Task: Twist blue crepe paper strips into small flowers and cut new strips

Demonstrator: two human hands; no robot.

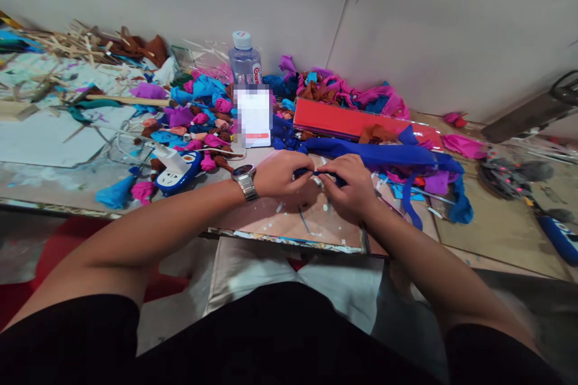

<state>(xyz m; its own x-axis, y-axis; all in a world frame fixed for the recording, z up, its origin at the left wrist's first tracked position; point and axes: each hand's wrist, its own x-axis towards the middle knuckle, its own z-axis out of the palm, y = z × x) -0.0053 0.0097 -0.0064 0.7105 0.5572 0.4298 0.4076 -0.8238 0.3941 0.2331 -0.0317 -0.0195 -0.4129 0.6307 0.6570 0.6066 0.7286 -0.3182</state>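
My left hand (pixel 282 173), with a metal-banded watch (pixel 245 181) at its wrist, is closed in a pinch over the table's front part. Facing it, my right hand (pixel 348 185) is closed too. Between their fingertips runs a small dark blue piece of cloth or crepe paper (pixel 320 172), mostly covered by the fingers. Just beyond the right hand lies a long blue strip (pixel 374 154) of similar colour, its loose end trailing over the table (pixel 289 222). White scraps are scattered under both hands.
A phone (pixel 253 114) leans before a clear bottle (pixel 245 60). Twisted coloured bundles (pixel 212 114) crowd the left, beside a blue power socket (pixel 178 174) with a charger and cable. A red flat pack (pixel 352 120) lies behind. Wooden sticks (pixel 81 45) pile up far left.
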